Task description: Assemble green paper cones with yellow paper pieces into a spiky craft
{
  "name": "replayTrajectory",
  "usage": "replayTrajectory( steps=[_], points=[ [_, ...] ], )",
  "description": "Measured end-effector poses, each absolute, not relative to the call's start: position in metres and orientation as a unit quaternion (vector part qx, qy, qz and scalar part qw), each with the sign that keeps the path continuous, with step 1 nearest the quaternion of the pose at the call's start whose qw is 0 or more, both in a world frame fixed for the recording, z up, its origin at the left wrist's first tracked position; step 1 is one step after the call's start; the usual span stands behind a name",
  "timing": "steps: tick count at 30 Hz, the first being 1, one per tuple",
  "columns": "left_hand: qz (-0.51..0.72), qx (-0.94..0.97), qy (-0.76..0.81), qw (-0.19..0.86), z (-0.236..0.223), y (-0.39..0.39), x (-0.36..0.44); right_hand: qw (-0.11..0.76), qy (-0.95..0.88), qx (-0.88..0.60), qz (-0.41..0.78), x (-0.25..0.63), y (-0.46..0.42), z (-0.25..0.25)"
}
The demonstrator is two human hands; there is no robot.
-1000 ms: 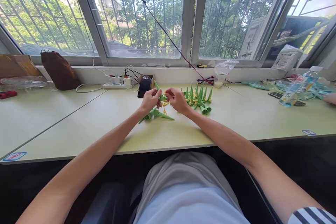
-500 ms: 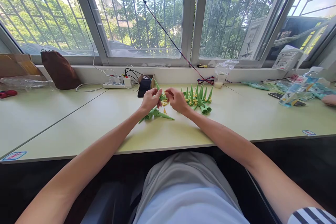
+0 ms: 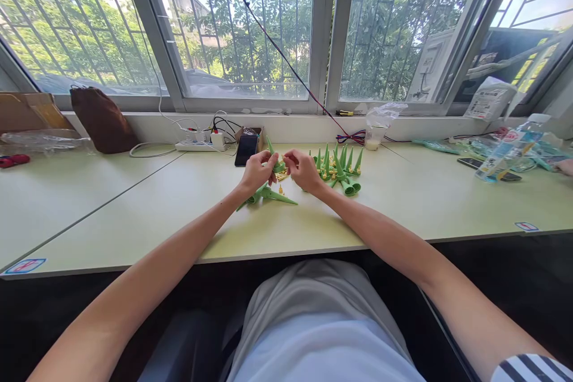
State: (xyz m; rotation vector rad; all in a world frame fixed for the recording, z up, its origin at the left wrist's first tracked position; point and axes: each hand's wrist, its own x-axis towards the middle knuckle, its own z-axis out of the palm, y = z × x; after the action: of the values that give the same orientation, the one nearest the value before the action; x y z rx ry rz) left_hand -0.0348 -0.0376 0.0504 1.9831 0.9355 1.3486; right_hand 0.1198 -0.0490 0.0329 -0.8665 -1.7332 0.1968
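My left hand [image 3: 259,170] is closed on a green plastic cone [image 3: 270,146], whose pointed tip stands up above the fingers. Close beside it, my right hand [image 3: 301,169] is pinched at the cone's right side; what its fingertips hold, if anything, is too small to make out. Small yellow pieces [image 3: 282,176] lie on the table between and behind the hands. Below my left hand, several loose green cones [image 3: 276,194] rest on their sides. To the right of my right hand stand several upright green cones with yellow pieces [image 3: 339,162] at their bases, and more cones [image 3: 349,187] lie in front.
A black phone [image 3: 246,150] leans on a small box behind my left hand. A power strip [image 3: 200,144] with cables sits further left, near a brown pouch [image 3: 101,119]. At right are a water bottle [image 3: 510,149], another phone, plastic bags and part of another person's hand [image 3: 566,166].
Both hands stay in nearly the same place; the held cone has shifted slightly to the right. The other person's hand at the right edge has moved a little.
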Motion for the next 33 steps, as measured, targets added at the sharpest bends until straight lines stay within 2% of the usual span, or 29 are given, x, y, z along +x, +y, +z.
replayTrajectory(
  steps=[19,33],
  points=[
    [0.469,0.769,0.347,0.263,0.0473,-0.0358,-0.0373,0.567,-0.717,-0.398,0.077,0.1221,-0.0518,0.0352],
    [0.466,0.771,0.367,0.232,0.0539,-0.0430,-0.0397,0.534,-0.724,-0.421,0.119,0.1257,-0.0540,0.0408]
  ],
)
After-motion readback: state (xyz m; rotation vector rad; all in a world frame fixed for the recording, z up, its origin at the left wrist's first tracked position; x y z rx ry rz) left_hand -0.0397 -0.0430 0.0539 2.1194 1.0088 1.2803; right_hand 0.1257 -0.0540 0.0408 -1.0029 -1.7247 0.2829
